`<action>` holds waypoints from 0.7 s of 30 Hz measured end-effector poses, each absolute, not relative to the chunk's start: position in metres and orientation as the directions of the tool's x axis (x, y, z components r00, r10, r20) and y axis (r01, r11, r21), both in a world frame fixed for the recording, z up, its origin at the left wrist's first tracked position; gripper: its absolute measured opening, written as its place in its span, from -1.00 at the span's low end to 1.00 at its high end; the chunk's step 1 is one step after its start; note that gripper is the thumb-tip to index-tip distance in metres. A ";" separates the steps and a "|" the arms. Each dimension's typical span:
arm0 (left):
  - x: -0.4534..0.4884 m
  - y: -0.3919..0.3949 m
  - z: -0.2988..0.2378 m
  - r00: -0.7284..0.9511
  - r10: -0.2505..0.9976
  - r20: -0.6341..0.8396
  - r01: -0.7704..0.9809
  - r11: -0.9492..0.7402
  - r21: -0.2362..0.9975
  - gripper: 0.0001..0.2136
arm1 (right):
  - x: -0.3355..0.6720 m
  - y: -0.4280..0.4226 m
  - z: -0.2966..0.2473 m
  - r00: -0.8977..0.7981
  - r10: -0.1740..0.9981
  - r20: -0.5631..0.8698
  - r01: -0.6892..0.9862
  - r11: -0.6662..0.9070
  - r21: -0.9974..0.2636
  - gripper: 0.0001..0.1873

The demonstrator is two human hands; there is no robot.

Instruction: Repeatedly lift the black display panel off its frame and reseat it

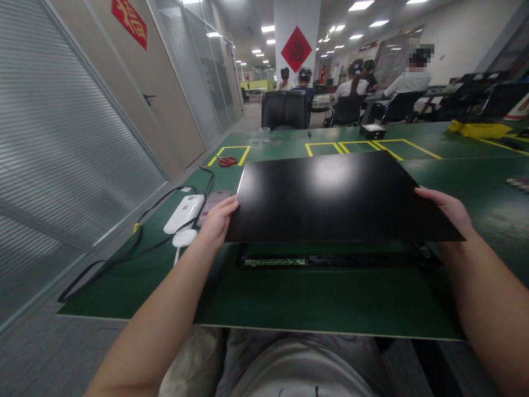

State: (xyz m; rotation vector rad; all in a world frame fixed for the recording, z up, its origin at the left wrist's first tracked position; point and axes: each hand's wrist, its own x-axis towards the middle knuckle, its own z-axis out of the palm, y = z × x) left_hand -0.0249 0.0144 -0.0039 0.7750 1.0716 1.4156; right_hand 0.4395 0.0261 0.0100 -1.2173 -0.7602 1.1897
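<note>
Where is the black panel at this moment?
In the head view, the black panel is near the centre, held between the left hand and the right hand above the green table; a circuit board shows below its near edge.

Gold "福" on red paper (129, 23) on door (169, 110)

A panel (330, 198) was held above the table (322, 306), between the left hand (219, 223) and the right hand (450, 209). Beneath its near edge, a circuit strip (275, 262) was left exposed. A phone (215, 201) was partly covered by the left hand; a flat case (182, 212) was placed left of it, with a disc (184, 237) nearer. A cable (80, 278) was strung along the table's left side. Scissors (227, 161) were laid beyond the panel's far left corner, a cup (265, 134) farther back, and a small box (372, 131) to the cup's right. A chair (285, 110) was set behind the table.
</note>
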 end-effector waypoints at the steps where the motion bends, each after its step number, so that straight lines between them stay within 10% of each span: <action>1: -0.025 0.014 -0.004 -0.150 0.984 -0.093 -0.379 0.029 0.925 -0.61 | 0.436 0.022 0.013 0.256 0.951 -0.171 -0.274 -0.098 -0.957 -0.76; 21: -0.017 0.007 -0.003 -0.290 0.944 0.160 -0.286 -0.244 0.927 -0.65 | 0.445 0.024 0.007 0.208 0.978 -0.032 -0.191 0.008 -0.982 -0.69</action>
